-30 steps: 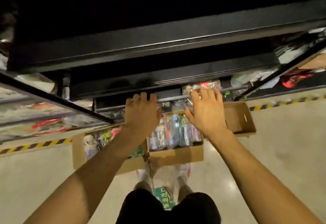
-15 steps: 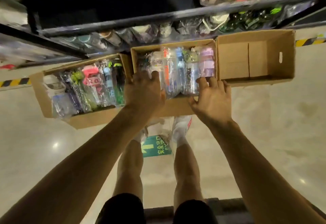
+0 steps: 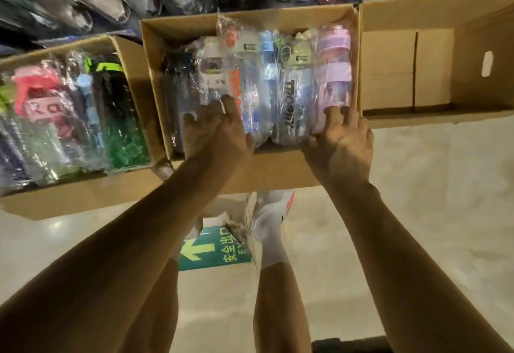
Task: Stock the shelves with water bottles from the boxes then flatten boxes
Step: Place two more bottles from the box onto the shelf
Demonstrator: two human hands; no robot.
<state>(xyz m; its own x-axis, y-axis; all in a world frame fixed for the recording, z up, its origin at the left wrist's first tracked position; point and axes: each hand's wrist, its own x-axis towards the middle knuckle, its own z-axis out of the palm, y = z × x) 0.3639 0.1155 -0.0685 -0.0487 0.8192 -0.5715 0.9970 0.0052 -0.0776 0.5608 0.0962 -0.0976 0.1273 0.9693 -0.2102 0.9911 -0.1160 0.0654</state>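
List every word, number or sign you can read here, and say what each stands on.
"安全出", then "EX", cut off: green floor sign with an arrow, partly covered.
"TR", rest blurred: clear plastic-wrapped bottle with pale green lid, in the middle cardboard box.
Pale letters on the pink label, in the left cardboard box: too blurred to read.

Pale floor point(image 3: 417, 213), three cardboard boxes point(image 3: 264, 170), exit sign point(image 3: 219, 254)

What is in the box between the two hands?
In the head view, two wrapped bottles lie between the left hand and the right hand: a blue bottle and a clear bottle with a green lid.
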